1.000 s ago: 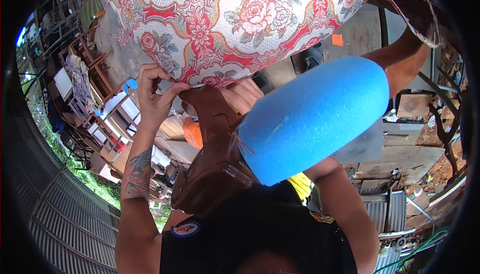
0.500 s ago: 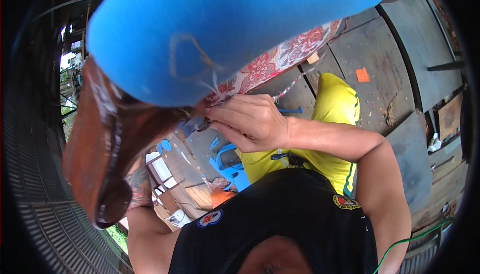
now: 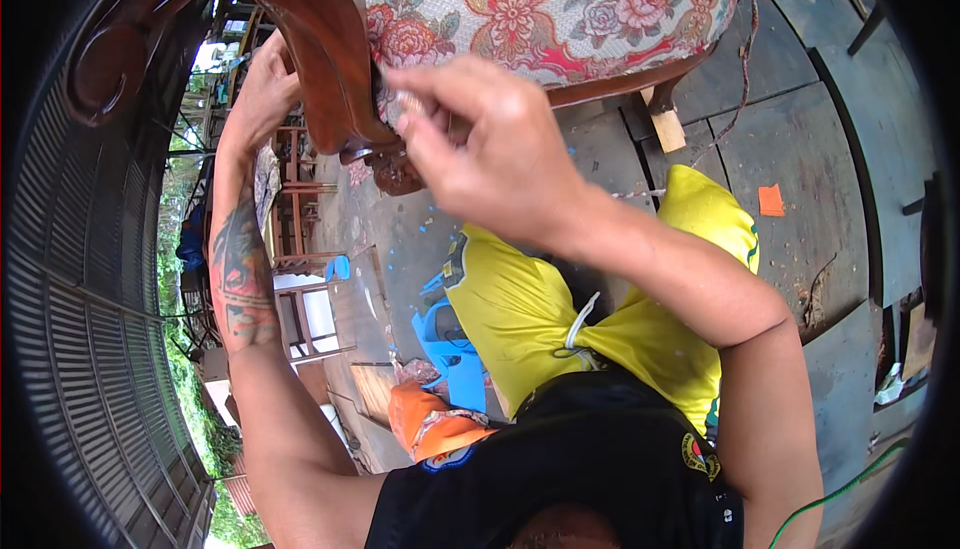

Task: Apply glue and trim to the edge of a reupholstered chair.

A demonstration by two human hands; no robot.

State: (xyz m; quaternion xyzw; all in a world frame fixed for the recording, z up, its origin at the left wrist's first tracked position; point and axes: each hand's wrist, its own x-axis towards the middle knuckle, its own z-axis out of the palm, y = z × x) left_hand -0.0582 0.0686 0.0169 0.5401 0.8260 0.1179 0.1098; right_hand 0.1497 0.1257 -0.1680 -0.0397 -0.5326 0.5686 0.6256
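Note:
A chair's floral upholstered seat [image 3: 520, 14], red, pink and cream, fills the top middle. Its dark, glossy carved wooden arm [image 3: 325, 44] curves down along the seat's left side. My right hand [image 3: 490, 139] is closed in a pinch close to the wood and the seat's edge. What lies between its thumb and fingers is too small and blurred to name. On the far side of the wooden arm is my left hand [image 3: 265, 94], with its fingertips partly hidden behind the wood, so its grip does not show.
Blue foam scraps [image 3: 455, 359] and an orange cloth [image 3: 425, 424] lie on the floor at my left. A wooden block [image 3: 667, 132] sits under a chair leg. An orange scrap [image 3: 770, 201] lies to the right. Slatted metal [image 3: 90, 329] lines the left side.
The large blue padded surface has left the view, and the floral seat now shows. My left hand has come into sight at the upper left. My right hand has moved up, still pinched.

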